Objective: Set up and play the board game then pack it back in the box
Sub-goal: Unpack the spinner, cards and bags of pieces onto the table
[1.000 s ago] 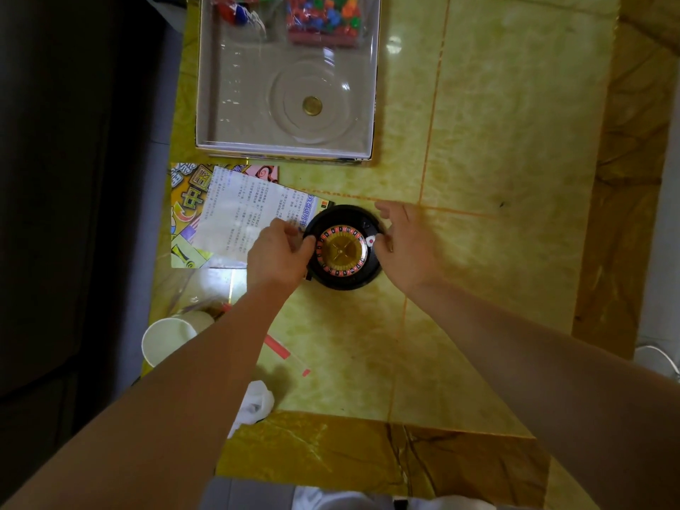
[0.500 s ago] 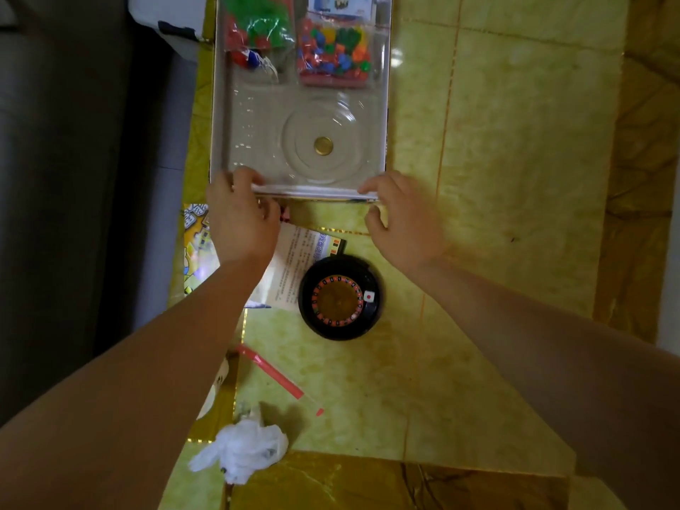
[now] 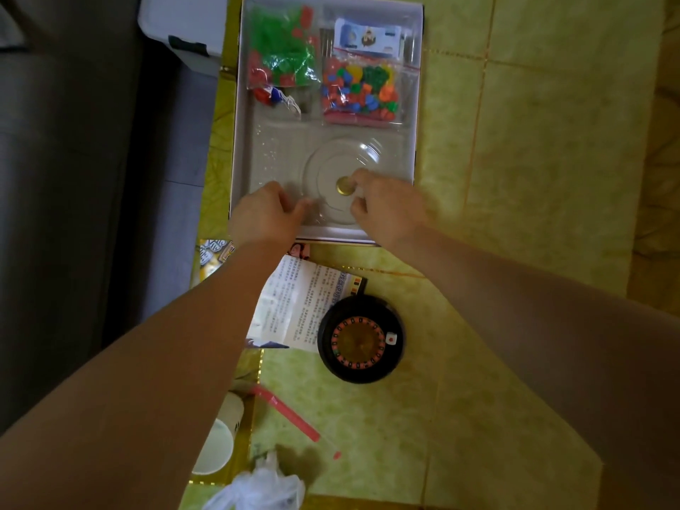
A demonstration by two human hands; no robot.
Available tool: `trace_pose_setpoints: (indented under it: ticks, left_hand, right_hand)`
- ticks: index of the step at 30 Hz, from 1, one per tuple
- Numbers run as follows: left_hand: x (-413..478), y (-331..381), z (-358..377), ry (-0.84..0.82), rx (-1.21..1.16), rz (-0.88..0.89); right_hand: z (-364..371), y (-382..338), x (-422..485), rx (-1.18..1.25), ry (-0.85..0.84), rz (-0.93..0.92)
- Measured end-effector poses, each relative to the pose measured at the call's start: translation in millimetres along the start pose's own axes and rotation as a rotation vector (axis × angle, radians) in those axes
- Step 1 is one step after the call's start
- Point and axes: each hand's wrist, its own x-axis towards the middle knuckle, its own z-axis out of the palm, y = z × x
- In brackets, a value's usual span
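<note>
The open game box (image 3: 235,141) lies at the top of the green table. Its clear plastic insert (image 3: 279,156) has a round recess with a small gold disc (image 3: 344,186) at the centre. My right hand (image 3: 382,207) reaches into the recess and pinches the gold disc with its fingertips. My left hand (image 3: 266,215) rests its loosely bent fingers on the insert beside the recess. Bags of green and red pieces (image 3: 281,57) and mixed coloured pieces (image 3: 358,92) fill the far compartments, with a card pack (image 3: 369,40) behind. The black roulette wheel (image 3: 362,344) sits on the table between my forearms.
A printed instruction sheet (image 3: 294,307) lies left of the wheel over a colourful folded board (image 3: 211,257). A paper cup (image 3: 217,441), a red-striped plastic bag (image 3: 287,412) and a crumpled clear bag (image 3: 257,487) lie near the table's front-left edge. The floor drops away to the left.
My hands left the roulette wheel, went to the box's near edge, and now reach inside it. The right hand has come onto the gold disc. The view shifted toward the box.
</note>
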Motion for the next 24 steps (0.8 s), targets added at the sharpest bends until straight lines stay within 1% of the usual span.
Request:
trace_pose_setpoints:
  ticks: [6, 11, 12, 13, 15, 16, 18, 20, 21, 23, 24]
  left_hand:
    - [10, -1, 0, -0.066, -0.03, -0.03]
    - [8, 3, 0, -0.075, -0.073, -0.043]
    - [7, 3, 0, -0.073, -0.071, -0.042]
    - [6, 4, 0, -0.072, -0.063, -0.041]
    - [4, 5, 0, -0.073, -0.054, -0.036]
    - [4, 4, 0, -0.068, -0.056, -0.032]
    - [2, 3, -1, -0.059, -0.063, -0.015]
    - [-3, 0, 0, -0.042, -0.095, 0.007]
    - [-7, -2, 0, -0.024, -0.13, 0.025]
    - [-15, -7, 0, 0.017, -0.194, 0.082]
    - [-19, -10, 1, 0.036, -0.201, 0.114]
  right_hand:
    - [13, -10, 26, -0.15, -0.022, 0.033]
    - [22, -11, 30, -0.031, 0.015, 0.094]
    - [23, -9, 30, 0.045, 0.002, 0.085]
    - [22, -6, 28, 0.184, -0.02, 0.068]
    - [18, -4, 17, 0.535, -0.057, 0.052]
    - [15, -4, 10, 0.656, -0.06, 0.045]
    - [13, -6, -8, 0.735, -0.081, 0.015]
    - [13, -8, -24, 0.682, -0.169, -0.049]
    - [14, -9, -32, 0.633, -0.245, -0.082]
    - [17, -10, -46, 0.471, -0.405, -0.119]
    - [20, -9, -51, 0.369, -0.439, -0.119]
